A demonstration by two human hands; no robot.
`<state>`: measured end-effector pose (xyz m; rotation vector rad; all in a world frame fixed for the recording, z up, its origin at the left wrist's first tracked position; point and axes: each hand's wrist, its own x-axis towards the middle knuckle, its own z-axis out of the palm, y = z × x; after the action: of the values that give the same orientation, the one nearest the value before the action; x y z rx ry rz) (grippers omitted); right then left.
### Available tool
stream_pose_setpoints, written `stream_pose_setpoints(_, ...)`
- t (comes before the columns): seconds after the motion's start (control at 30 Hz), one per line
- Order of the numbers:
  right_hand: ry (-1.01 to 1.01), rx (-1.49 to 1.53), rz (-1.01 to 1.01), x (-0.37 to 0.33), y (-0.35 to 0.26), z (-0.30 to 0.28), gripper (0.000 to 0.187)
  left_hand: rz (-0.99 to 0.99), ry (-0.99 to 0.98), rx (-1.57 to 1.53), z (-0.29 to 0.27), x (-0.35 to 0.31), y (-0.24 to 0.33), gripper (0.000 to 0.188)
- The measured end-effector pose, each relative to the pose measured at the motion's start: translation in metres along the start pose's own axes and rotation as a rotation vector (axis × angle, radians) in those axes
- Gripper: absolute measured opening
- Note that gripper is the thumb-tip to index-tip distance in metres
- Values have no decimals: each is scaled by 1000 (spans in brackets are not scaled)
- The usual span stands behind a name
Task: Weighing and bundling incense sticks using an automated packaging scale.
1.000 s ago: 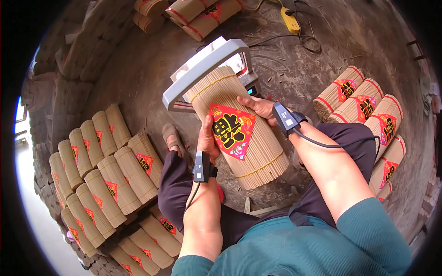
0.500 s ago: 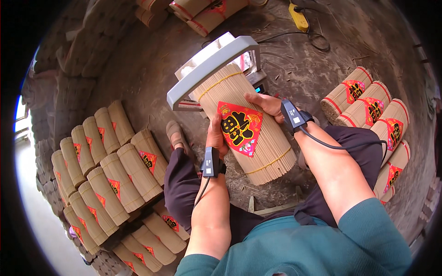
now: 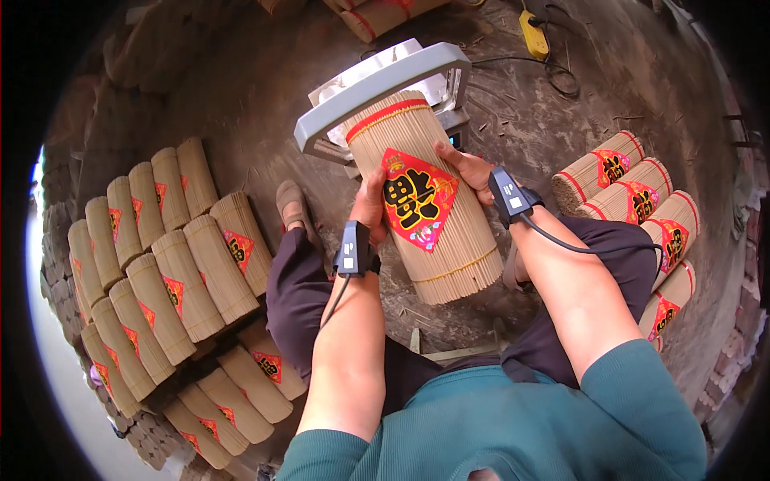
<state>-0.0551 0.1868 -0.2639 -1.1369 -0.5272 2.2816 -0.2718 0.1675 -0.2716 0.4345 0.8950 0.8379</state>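
Observation:
A thick bundle of thin tan sticks (image 3: pixel 473 232) is held between my two hands, with a red diamond-shaped label (image 3: pixel 420 200) facing up. Yellow ties circle it near both ends, and a red band (image 3: pixel 387 120) lies around its far end. My left hand (image 3: pixel 370 207) grips its left side; my right hand (image 3: pixel 472 171) grips the right side, thumb on top. The far end sits beneath the grey curved frame (image 3: pixel 377 90) of a white machine (image 3: pixel 401 54). The bundle's underside and most of my fingers are hidden.
Stacked labelled stick bundles (image 3: pixel 183 280) stand at my left. More bundles with red bands (image 3: pixel 642 192) lie at my right, others (image 3: pixel 393 14) at the far edge. A yellow power strip (image 3: pixel 532 34) and black cable (image 3: pixel 561 80) rest on the floor.
A red band now shows around the bundle's far end, beside the yellow tie, where only the tie showed before. Both hands keep their grip; the view has shifted slightly.

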Motion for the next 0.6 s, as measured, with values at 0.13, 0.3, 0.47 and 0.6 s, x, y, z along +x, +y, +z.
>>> stream_pose_setpoints(0.13,-19,-35,26,-16,10,7,93,-48,-15,-28,-9,4,2,74)
stream_pose_setpoints(0.3,-24,-235,-127,-42,22,12,97,-73,16,-51,-4,1,6,66)
stream_pose_setpoints(0.47,69,-424,-247,-61,19,32,97,-107,54,-95,-9,-24,-10,76)
stream_pose_setpoints(0.6,328,-384,-150,-47,32,13,93,-124,86,-77,-3,-38,-24,87)
